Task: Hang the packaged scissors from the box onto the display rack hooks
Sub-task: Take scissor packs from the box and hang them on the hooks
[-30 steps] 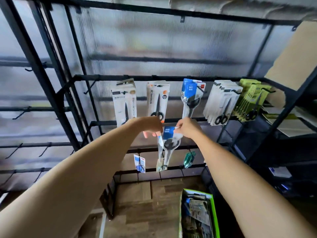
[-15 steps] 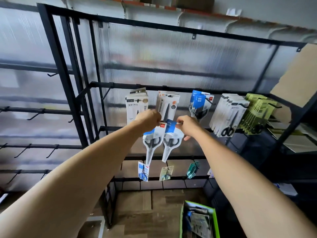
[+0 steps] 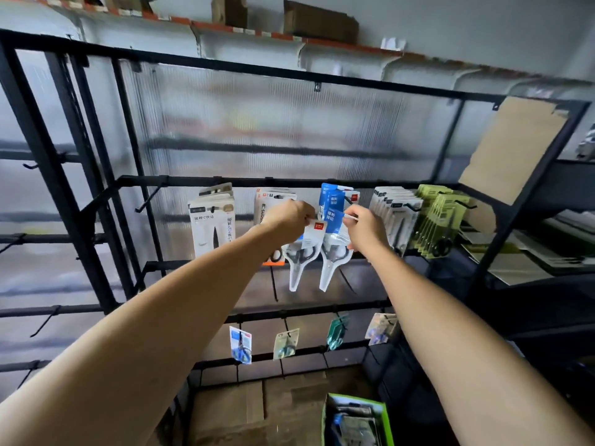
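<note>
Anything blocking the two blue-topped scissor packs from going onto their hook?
Nothing visible blocks them. The left hand and right hand each pinch a scissors pack just below the blue packs already hung; the hook's tip is hidden behind the cards.

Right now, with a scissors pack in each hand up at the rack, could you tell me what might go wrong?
1. The left hand and right hand pinch only the card tops of the left pack and right pack, so one might slip and fall.
2. The blue packs already crowd that hook; threading another could knock them off.
</note>
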The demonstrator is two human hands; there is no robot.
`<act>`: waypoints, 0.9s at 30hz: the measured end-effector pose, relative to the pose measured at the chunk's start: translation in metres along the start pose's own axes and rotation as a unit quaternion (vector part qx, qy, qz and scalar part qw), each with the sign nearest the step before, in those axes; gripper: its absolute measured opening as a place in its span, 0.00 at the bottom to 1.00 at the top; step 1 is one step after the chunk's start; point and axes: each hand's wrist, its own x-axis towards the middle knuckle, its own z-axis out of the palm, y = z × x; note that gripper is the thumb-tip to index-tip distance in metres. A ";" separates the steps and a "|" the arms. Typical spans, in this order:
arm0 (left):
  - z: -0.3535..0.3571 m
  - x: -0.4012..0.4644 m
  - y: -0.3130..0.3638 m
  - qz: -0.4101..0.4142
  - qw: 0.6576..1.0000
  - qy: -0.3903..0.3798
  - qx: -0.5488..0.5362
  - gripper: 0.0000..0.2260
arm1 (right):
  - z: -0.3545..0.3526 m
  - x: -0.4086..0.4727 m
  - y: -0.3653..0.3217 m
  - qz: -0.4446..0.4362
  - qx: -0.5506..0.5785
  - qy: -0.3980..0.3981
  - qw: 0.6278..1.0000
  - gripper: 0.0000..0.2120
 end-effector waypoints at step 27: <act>0.017 0.093 0.053 -0.052 0.998 -0.020 0.009 0.06 | -0.014 0.111 0.042 -0.142 -0.138 0.033 0.980 0.10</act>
